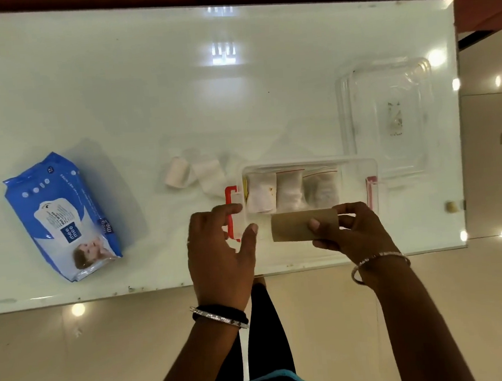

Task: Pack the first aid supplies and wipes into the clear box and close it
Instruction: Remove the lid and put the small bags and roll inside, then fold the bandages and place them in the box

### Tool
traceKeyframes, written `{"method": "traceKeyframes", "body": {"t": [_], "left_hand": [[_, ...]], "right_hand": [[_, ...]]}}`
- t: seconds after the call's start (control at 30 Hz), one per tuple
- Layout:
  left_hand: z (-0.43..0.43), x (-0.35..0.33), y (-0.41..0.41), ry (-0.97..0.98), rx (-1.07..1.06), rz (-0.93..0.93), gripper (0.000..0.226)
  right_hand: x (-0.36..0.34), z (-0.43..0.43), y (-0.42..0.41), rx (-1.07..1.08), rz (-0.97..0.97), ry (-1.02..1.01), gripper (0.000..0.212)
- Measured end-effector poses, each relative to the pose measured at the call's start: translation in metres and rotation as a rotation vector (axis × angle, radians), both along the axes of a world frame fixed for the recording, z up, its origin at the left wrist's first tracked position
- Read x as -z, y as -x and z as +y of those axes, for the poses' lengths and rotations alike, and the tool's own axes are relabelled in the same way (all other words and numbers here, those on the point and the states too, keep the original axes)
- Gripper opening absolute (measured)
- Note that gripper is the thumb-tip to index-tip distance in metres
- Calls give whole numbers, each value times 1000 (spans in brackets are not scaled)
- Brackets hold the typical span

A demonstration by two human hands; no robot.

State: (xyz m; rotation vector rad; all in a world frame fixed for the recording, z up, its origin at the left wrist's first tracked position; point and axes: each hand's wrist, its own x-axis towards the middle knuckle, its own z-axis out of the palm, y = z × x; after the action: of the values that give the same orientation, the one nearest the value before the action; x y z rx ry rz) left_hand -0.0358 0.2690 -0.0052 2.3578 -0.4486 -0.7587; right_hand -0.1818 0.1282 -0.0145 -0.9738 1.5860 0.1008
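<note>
**Brown roll hovering at the open clear box**

Sitting on the white glossy table (173,75) near its front edge, at about 5 o'clock from the table's middle: the clear box (354,166), open, with red latches (231,198) at both short ends. Standing inside it, side by side along the far wall: a white gauze pack (261,197), a second white pouch (290,191), and a zip bag with a red seal strip (322,185) holding something pale. Showing a sliver of yellow at the box's left end, too small to identify.

Lying at 1 o'clock from the box, just beyond it: the clear lid (388,111), flat on the table, with a faint sticker remnant in the middle.

Resting at 10 o'clock from the box, just beside its left end: loose white bandage rolls (193,174).

Lying well apart at 9 o'clock: the blue wet wipes pack (60,216), reading "mee mee" on a dark blue square, with a baby picture at the near end; finer print not legible.

Gripping a brown crepe bandage roll (301,225) by its right end over the box's near edge: the right hand (356,232), thumb on top, fingers curled behind. Hovering at the box's left latch: the left hand (219,254), fingers loosely spread, forefinger seemingly touching the latch, holding nothing.
</note>
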Motion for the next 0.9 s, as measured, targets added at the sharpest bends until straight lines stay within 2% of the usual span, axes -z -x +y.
{"method": "traceKeyframes", "body": {"t": [0.1,0.23,0.3,0.47,0.67,0.8,0.9], "left_hand": [[9,7,-5,-11,-7,64,46],[14,13,-8,32,-54,219,45],[16,16,-9,55,-72,256,45],[21,22,-13,101,-98,363,44],[23,27,-24,139,-113,513,41],[23,29,-40,163,-170,596,26],[21,38,-65,169,-286,396,13]], "right_hand": [[16,1,-9,-67,46,-42,48],[33,7,-21,-94,132,4,24],[40,11,-27,-123,189,11,27],[52,17,-42,-385,442,138,50],[46,19,-41,-512,556,204,51],[29,31,-38,-528,554,446,32],[16,37,-44,-427,429,677,13]]}}
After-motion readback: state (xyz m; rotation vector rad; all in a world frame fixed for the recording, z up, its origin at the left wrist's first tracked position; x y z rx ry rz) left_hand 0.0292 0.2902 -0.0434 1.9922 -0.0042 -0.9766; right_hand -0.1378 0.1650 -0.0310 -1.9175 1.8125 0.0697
